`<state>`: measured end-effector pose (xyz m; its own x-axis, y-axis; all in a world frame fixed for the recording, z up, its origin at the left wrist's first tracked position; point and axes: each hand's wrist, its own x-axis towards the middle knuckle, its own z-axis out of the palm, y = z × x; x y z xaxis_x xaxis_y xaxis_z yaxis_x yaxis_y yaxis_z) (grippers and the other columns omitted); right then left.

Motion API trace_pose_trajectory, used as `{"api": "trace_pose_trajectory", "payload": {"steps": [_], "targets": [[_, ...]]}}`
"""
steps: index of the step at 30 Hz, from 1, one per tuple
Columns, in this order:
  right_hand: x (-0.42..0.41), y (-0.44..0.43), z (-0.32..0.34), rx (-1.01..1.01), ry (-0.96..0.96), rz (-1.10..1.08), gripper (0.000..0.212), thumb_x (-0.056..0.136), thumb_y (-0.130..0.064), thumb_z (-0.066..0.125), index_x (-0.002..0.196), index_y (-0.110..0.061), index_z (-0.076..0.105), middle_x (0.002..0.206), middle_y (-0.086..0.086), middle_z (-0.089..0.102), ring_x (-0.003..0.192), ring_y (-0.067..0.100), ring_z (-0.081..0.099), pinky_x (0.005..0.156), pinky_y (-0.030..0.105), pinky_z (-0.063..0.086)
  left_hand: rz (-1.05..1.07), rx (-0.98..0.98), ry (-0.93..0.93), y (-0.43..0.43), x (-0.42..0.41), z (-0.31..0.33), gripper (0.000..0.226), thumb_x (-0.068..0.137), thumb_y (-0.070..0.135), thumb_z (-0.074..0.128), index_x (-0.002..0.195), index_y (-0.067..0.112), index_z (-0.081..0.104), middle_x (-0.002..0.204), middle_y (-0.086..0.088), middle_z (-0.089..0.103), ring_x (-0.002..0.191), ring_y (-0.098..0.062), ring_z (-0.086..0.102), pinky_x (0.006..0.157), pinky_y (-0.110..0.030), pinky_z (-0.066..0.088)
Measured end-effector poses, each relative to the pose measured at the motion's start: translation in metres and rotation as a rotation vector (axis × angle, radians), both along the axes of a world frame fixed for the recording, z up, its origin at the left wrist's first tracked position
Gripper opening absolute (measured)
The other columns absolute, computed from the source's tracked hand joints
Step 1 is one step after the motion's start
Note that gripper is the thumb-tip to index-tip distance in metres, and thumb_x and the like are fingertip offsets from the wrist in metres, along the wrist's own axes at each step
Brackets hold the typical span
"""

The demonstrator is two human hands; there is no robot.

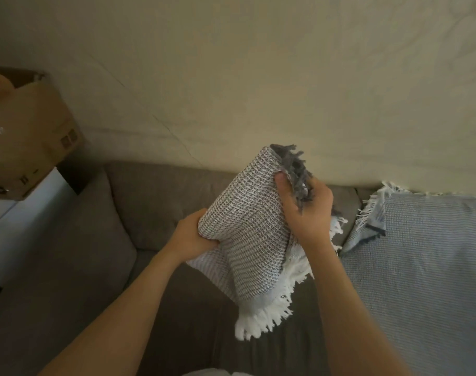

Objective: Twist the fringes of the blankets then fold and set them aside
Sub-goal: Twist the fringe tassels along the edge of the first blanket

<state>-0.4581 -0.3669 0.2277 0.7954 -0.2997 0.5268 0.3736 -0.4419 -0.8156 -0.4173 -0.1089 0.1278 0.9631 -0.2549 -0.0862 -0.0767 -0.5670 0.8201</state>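
Grey-and-white woven blanket [247, 226]: folded into a thick bundle, held up in the air over the sofa [101, 280], roughly above the middle of the seat. It is tilted, top end leaning right and toward the wall [231, 77].

Left hand [193, 237]: fingers curled round the lower-left folded edge of the bundle, gripping it from the side.

Right hand [304, 210]: clamps the upper-right end, thumb on the front of the weave, fingers wrapped behind. The dark grey fringe [296, 172] bunches out over the top of this hand and drapes across its knuckles.

White fringe [266, 313]: hangs loose off the bundle's lower edge and up its right side, below the right wrist, clear of the seat. Can't tell if any strands are twisted.

Blue striped blanket [426, 267]: lies spread over the right end of the sofa, up onto the backrest. Its near-left corner is flipped over, showing a dark edge and a pale tassel fringe [372, 204].

Back cushion [90, 226]: leans at the sofa's left end.

Cardboard box [33, 126]: past the sofa's left edge, tilted, sitting on a white surface [22, 218]. Dark printed marks on its side and bottom edge; too blurred to read. No readable brand or label on either blanket.
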Motion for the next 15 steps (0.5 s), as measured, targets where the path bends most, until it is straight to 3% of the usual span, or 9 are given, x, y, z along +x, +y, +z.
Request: {"api": "trace_pose_trajectory", "payload": {"steps": [4, 7, 9, 11, 15], "targets": [[-0.008, -0.025, -0.021, 0.054, 0.192, 0.118, 0.017, 0.093, -0.036, 0.079, 0.088, -0.027, 0.065, 0.075, -0.02, 0.07, 0.069, -0.002, 0.064, 0.062, 0.014, 0.048, 0.039, 0.178, 0.0, 0.016, 0.014, 0.015, 0.024, 0.074, 0.03, 0.089, 0.086, 0.045, 0.074, 0.084, 0.017, 0.078, 0.081, -0.002, 0.074, 0.076, -0.029, 0.061], [-0.008, -0.036, -0.046, 0.024, 0.36, 0.243, 0.021, 0.09, -0.034, 0.082, 0.086, -0.019, 0.069, 0.08, -0.009, 0.074, 0.076, 0.008, 0.072, 0.067, 0.028, 0.055, 0.174, 0.351, -0.082, 0.016, 0.021, 0.022, 0.017, 0.078, 0.025, 0.076, 0.066, 0.034, 0.069, 0.071, 0.01, 0.073, 0.07, -0.017, 0.072, 0.066, -0.036, 0.061], [-0.009, -0.034, -0.055, 0.074, 0.434, 0.357, 0.016, 0.092, -0.025, 0.082, 0.101, -0.014, 0.074, 0.095, -0.003, 0.079, 0.091, 0.011, 0.076, 0.076, 0.026, 0.059, 0.272, 0.406, -0.168, 0.012, 0.019, 0.022, 0.023, 0.084, 0.019, 0.068, 0.062, 0.025, 0.064, 0.069, 0.005, 0.071, 0.069, -0.026, 0.07, 0.061, -0.036, 0.057], [-0.01, -0.03, -0.061, 0.112, 0.482, 0.421, 0.024, 0.092, -0.019, 0.082, 0.114, -0.018, 0.074, 0.108, -0.007, 0.079, 0.103, 0.009, 0.075, 0.084, 0.024, 0.059, 0.348, 0.433, -0.208, 0.009, 0.016, 0.019, 0.028, 0.089, 0.016, 0.064, 0.062, 0.024, 0.063, 0.071, 0.002, 0.071, 0.071, -0.029, 0.07, 0.06, -0.035, 0.053], [-0.002, -0.028, -0.063, 0.043, 0.511, 0.385, 0.024, 0.093, -0.032, 0.082, 0.114, -0.026, 0.073, 0.11, -0.002, 0.078, 0.106, 0.02, 0.074, 0.093, 0.048, 0.06, 0.415, 0.472, -0.189, 0.009, 0.011, 0.005, 0.028, 0.088, 0.009, 0.061, 0.066, 0.025, 0.061, 0.073, 0.004, 0.066, 0.071, -0.024, 0.061, 0.073, -0.042, 0.058]]}}
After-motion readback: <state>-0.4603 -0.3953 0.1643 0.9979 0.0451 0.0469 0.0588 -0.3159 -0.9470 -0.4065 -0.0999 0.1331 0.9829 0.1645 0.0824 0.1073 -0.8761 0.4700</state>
